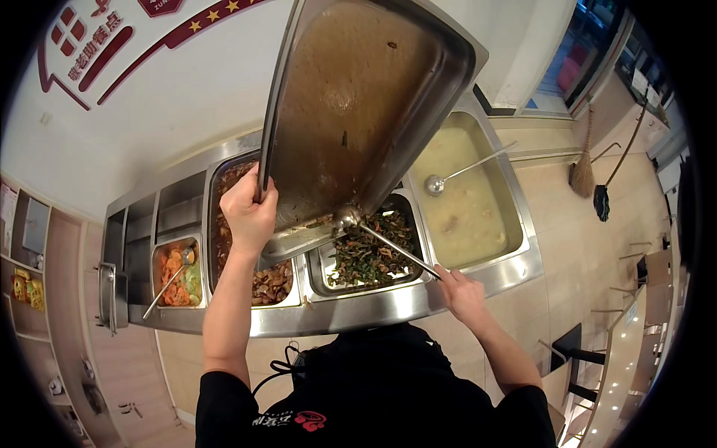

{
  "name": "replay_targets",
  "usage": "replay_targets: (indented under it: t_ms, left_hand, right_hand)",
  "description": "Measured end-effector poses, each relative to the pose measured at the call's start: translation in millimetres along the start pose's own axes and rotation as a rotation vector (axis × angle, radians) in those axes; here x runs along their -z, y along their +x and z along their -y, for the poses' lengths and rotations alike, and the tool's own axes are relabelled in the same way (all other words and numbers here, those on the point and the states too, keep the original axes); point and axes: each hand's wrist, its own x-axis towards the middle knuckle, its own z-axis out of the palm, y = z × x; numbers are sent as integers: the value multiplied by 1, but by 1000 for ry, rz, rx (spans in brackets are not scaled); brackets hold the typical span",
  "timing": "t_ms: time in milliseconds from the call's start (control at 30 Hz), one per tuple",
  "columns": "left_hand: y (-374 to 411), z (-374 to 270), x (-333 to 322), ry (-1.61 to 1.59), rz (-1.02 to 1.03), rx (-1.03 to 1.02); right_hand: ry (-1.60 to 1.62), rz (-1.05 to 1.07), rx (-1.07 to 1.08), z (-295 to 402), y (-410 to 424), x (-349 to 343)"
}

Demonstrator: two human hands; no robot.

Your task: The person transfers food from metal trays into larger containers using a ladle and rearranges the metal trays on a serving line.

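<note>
A large metal food pan (pixel 358 84) is tilted steeply over the steel serving counter, its inside wet with brown residue. My left hand (pixel 252 204) grips its left rim. In my right hand (pixel 459 291) is the handle of a metal ladle (pixel 348 217), whose bowl rests at the pan's low corner. Beneath that corner lies a smaller pan of dark chopped greens with bits of meat (pixel 375 252). Browned food pieces (pixel 273 284) fill another pan, partly hidden by the tilted one. A pan of dark saucy food is mostly covered by my left arm and the big pan.
Right of the greens, pale soup (pixel 459 207) holds a second ladle (pixel 435 185). Orange and green vegetables (pixel 178 277) with a serving spoon (pixel 187 256) sit at the left. A wall rises behind the counter (pixel 347 316); a broom (pixel 583 173) stands at the right.
</note>
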Motion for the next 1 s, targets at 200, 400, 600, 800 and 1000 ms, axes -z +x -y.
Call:
replay_targets:
  t_ms: [200,400,600,800,1000]
  left_hand:
    - [-1,-4,-7,6,-9,-152]
    - [0,-6,-7,-29,-22,-159]
    - [-3,-10,-10,-18,-17,-169]
    - [-1,-6,-5,-3,-15,-203]
    - [-2,-6,-3,17,-41,-183]
  right_hand:
    - [38,79,-82,-5,-1,-27]
    - [129,142,-123,4,-31,5]
    - [195,56,-42,22,0,-22]
    - [139,119,-68,-4,-30,0]
    - [233,11,-95,6,-3,-34]
